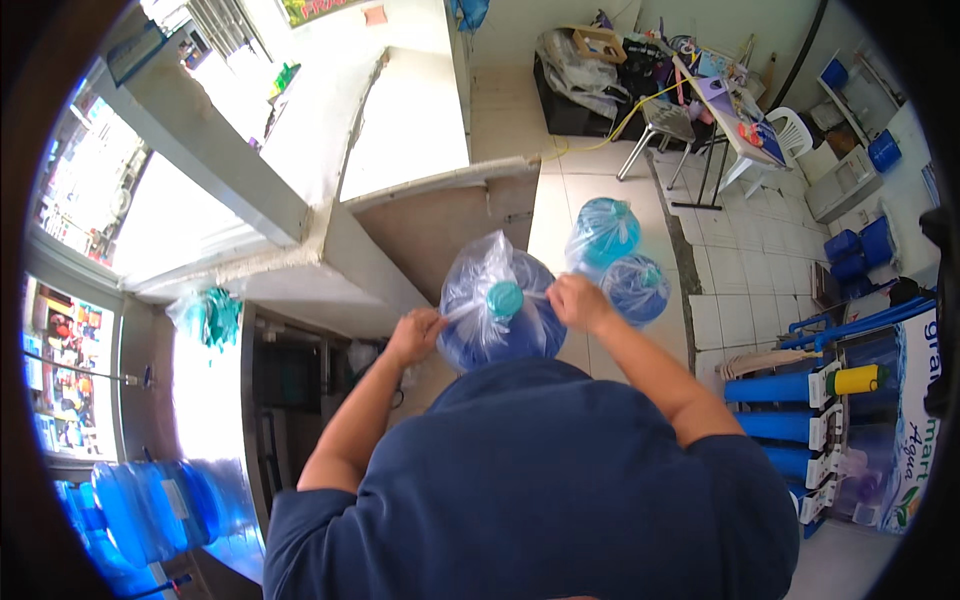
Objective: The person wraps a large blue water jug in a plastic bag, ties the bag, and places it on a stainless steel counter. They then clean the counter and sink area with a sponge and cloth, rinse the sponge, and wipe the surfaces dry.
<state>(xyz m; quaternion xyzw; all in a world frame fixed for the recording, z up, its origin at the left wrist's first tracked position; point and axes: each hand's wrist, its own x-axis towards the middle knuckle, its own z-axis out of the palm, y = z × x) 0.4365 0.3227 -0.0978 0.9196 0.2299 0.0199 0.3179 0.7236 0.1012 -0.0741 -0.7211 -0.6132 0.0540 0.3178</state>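
Far to the left, big clear-blue plastic water jugs (150,505) are lying low by a shiny metal counter (215,440). A green and clear plastic bag (213,315) is hanging above them. The left hand (415,335) is closing tight on the twisted end of a thin clear plastic bag (480,285). That bag is covering a big round blue plastic water bottle with a teal cap (505,298). The bottle is standing on the floor right in front of the person, between both hands. The right hand (580,302) is pinching shut on the bag just beside the cap. Past it, two more bagged blue bottles (615,255) are sitting together on the white tile floor (745,260). Far right, long blue filter tubes (780,410) are lining up in a rack.
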